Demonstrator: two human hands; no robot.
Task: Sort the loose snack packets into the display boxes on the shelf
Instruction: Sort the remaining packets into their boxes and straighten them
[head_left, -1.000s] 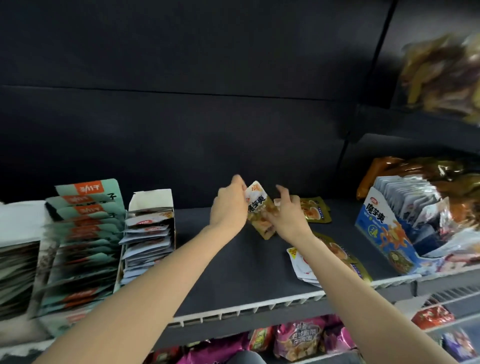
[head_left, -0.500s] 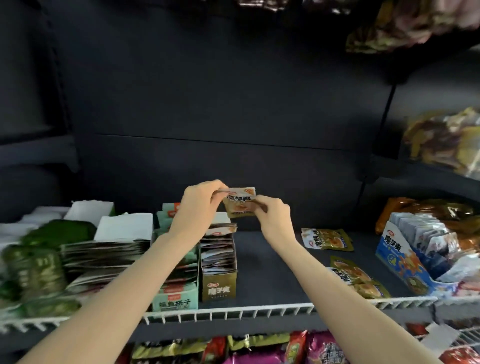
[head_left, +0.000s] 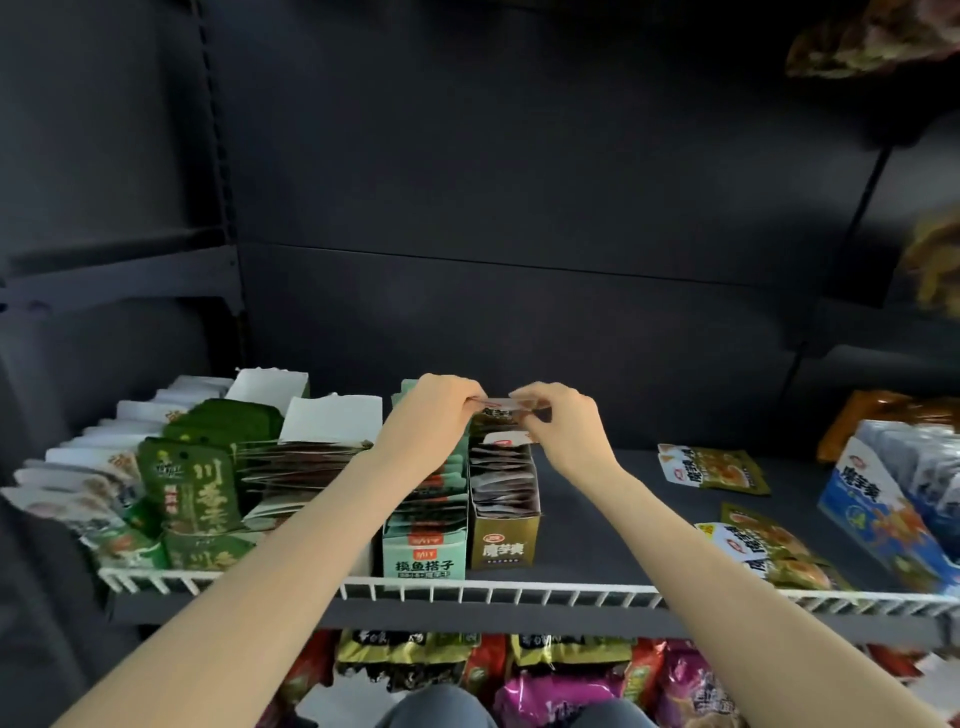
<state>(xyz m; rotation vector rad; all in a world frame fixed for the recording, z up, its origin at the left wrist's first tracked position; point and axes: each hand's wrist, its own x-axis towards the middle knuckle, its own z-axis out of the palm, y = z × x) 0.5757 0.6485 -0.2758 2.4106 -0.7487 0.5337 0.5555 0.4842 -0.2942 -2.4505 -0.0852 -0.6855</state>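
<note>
- I hold one snack packet (head_left: 500, 410) between both hands, a little above the middle of the frame; the left hand (head_left: 434, 415) pinches its left edge and the right hand (head_left: 563, 423) pinches its right edge
- The long axis of the packet runs left to right across the frame, and it stands about upright, with its top edge up
- The packet is directly over the back end of the olive display box (head_left: 503, 512), just above the packets already standing there; I cannot tell if it touches them
- The packets in this box stand the same way, so I judge the coming move is straight down, with no turning needed
- Both hands are equally near to the box; the left one hangs partly over the mint display box (head_left: 425, 551) just beside it, so I must not drift to the left
- More loose packets (head_left: 711, 467) lie flat on the shelf (head_left: 597, 519) at the right of the frame, well apart from the hands, near the blue display box (head_left: 878, 512)
</note>
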